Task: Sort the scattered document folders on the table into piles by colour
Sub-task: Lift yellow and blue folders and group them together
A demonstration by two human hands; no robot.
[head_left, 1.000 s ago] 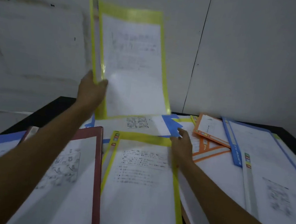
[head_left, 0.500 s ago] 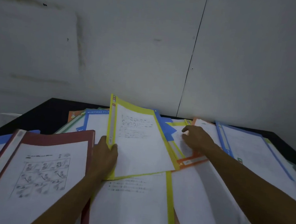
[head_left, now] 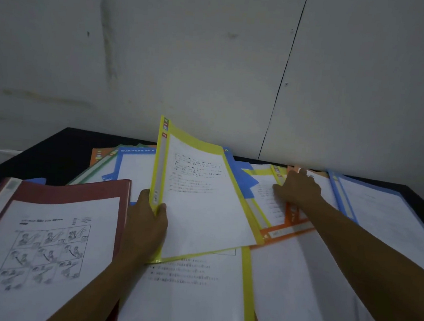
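Now the yellow folder (head_left: 201, 201) sits mid-table, its long axis running away from me toward the wall and leaning a little right. Its spine is on the left, and the far end is tilted up off the pile. My left grip (head_left: 147, 221) is clamped on the near part of that spine, thumb on top. The near edge overlaps a second yellow folder (head_left: 246, 281) lying flat, pointing the same way. A red folder (head_left: 71, 190) lies just left of my wrist. To the right, my right grip (head_left: 298, 189) is open, fingers spread on pages above an orange folder (head_left: 290, 230). Blue folders (head_left: 384, 204) lie further right on the black table (head_left: 49, 153).
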